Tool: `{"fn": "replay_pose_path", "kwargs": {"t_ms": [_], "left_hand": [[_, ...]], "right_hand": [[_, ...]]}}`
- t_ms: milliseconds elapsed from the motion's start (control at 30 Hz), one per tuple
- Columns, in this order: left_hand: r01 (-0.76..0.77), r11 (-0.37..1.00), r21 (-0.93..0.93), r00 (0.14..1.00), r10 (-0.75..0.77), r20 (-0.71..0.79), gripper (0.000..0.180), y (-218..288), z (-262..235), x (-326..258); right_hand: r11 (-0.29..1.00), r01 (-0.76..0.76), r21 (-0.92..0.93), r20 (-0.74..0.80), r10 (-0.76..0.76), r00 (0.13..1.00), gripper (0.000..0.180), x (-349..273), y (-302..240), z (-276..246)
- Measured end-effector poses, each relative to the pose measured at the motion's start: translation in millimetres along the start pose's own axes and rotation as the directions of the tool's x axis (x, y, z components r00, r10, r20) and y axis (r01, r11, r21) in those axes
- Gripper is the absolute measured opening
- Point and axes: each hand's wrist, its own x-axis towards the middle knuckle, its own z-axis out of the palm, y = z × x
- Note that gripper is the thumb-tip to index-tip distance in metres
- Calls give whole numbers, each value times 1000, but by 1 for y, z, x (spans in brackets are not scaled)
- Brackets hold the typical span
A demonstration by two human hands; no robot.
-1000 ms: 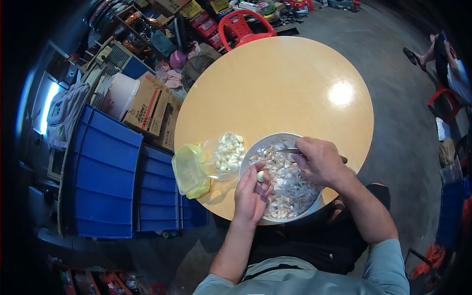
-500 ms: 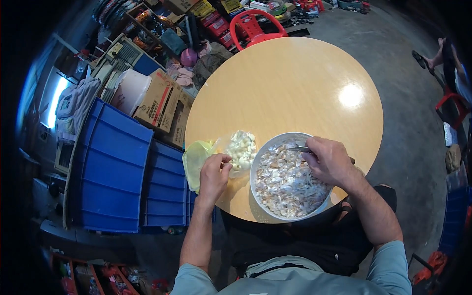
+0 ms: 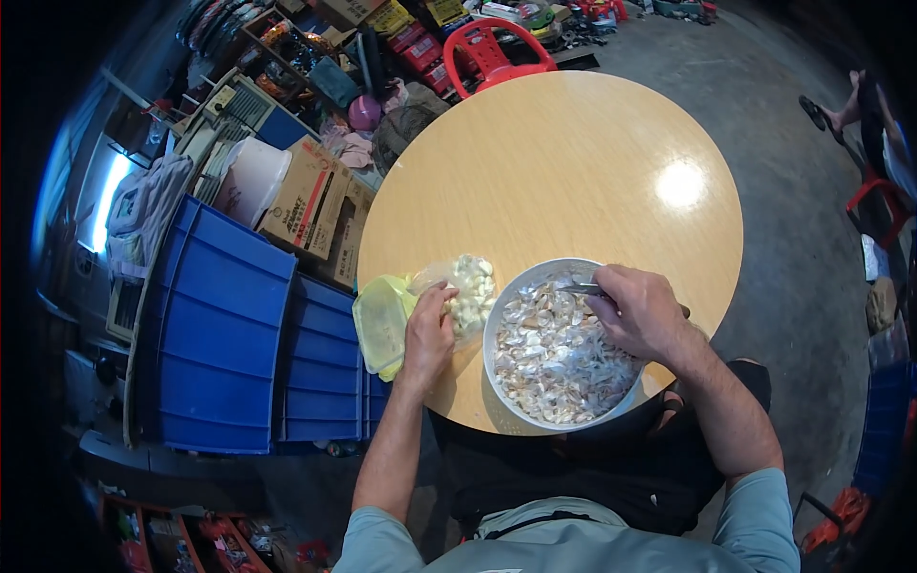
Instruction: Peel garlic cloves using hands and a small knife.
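Peeled garlic cloves (image 3: 472, 298) lie in a clear plastic bag at the table's near left. My left hand (image 3: 430, 334) is at the left edge of these cloves, its fingers stretched toward them and the thumb apart; nothing shows in it. Beside it, a yellow-green plastic bag (image 3: 384, 329) hangs over the table edge. To the right stands a white bowl (image 3: 491, 358) full of unpeeled garlic cloves and loose papery skins (image 3: 564, 358). Over the bowl's right rim, my right hand (image 3: 638, 310) is closed round a small knife (image 3: 579, 288), its metal blade pointing left; the handle is mostly hidden.
The round wooden table (image 3: 554, 162) carries the bowl and bags. Blue plastic crates (image 3: 224, 325) and a cardboard box (image 3: 304, 201) stand close on the left. A red plastic chair (image 3: 497, 53) is at the far side. Another person's leg (image 3: 848, 107) shows at the right.
My left hand has moved up and slightly right, toward the peeled cloves, and its fingers have stretched out. The right hand and the knife have stayed nearly in place.
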Motion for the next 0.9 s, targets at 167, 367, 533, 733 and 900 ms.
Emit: {"fn": "replay_pose_path", "kwargs": {"t_ms": [167, 367, 533, 733, 900], "left_hand": [[-51, 999, 18, 981, 54, -186, 27, 24, -9, 2], [67, 994, -88, 963, -88, -254, 18, 65, -12, -7], [-107, 981, -159, 991, 118, 56, 15, 83, 19, -18], [-190, 981, -23, 949, 190, 252, 30, 97, 32, -19], [-163, 986, -47, 896, 167, 411, 41, 97, 35, -17]], "right_hand": [[999, 11, 31, -29, -10, 1000, 16, 0, 5, 3], [999, 10, 40, -40, -8, 999, 16, -1, 6, 4], [999, 45, 28, -107, -41, 993, 17, -1, 7, 6], [1000, 26, 17, -86, -24, 996, 17, -4, 9, 5], [1000, -7, 0, -30, 7, 1000, 16, -5, 8, 0]]}}
